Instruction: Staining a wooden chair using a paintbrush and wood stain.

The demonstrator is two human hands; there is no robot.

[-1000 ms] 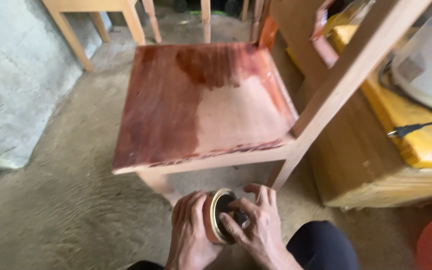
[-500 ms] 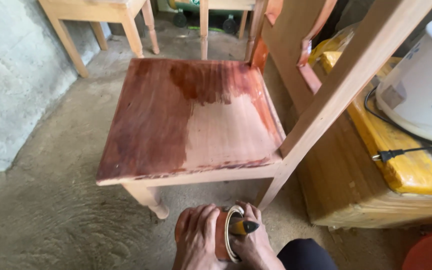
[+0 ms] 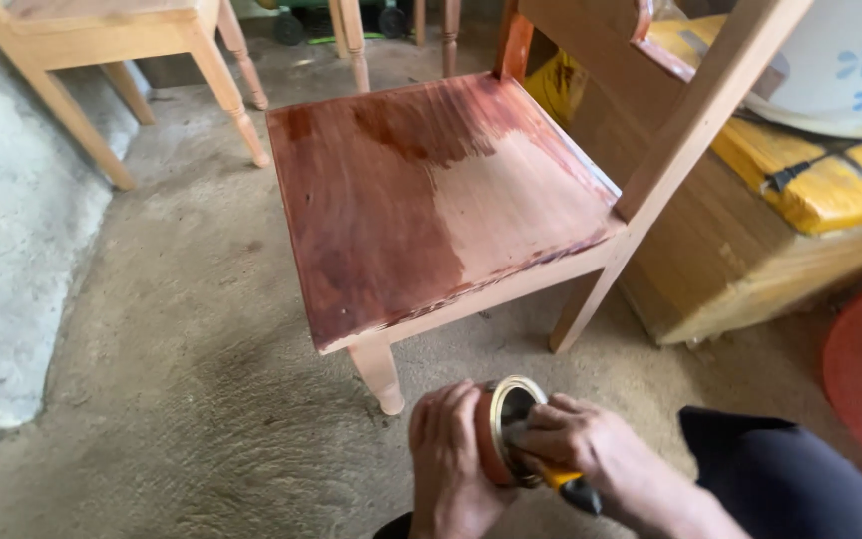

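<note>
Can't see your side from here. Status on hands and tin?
Left hand grips tin, tilted. Right hand dips a yellow-handled tool in it. Chair seat partly stained. Chair leg beside tin, not touching.

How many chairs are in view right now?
2, maybe more. The part-stained chair stands in front of the hands; a bare wooden chair shows at top left, cut off by the frame. Turned legs at the top edge may belong to another, mostly hidden.

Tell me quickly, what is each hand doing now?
Left hand: closed around the small round can.
Right hand: closed on a yellow-handled tool at the can's open top.
</note>
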